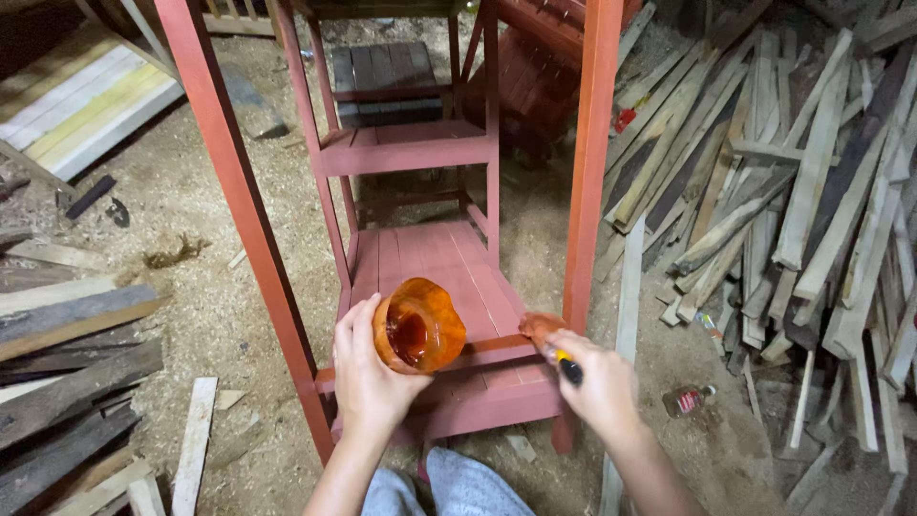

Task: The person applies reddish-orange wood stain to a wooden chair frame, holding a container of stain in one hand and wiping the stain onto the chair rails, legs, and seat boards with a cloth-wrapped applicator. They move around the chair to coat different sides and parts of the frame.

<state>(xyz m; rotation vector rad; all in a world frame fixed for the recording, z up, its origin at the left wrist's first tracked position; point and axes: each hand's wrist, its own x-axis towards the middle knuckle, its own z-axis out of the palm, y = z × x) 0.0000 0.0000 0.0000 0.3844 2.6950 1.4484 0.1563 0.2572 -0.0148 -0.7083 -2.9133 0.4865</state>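
L hand (368, 377) is closed round a cut-off translucent orange plastic container (418, 326), held tilted w/ its open mouth toward the camera; dark red-brown stain pools inside. R hand (600, 384) is gripping a small paintbrush w/ a yellow-and-black handle (565, 364), its stained bristle end touching the front rail of a tall red-painted wooden slatted rack (420, 258), just beside the right upright post (587, 172). Container hangs above the rack's lower slatted shelf, near the front edge and left of the brush. Below, the floor covered in sawdust (210, 287) spreads all round; a heap of rough grey wooden slats (793, 191) lies to the right, more weathered planks (67, 382) to the left, and a small bottle w/ a red label (688, 400) lies on its side near the right wrist. Grey trouser knees (449, 487) show at the bottom edge. Risks, as I judge: the container is tipped a good deal, so a bit more tilt could slop stain onto the shelf or the knees. Its wall looks thin and soft, so a hard squeeze may buckle it. An overloaded brush could drip or leave runs on the rail, and sawdust kicked up from the floor could stick to any wet coat. Light is dim, so missed spots are likely.
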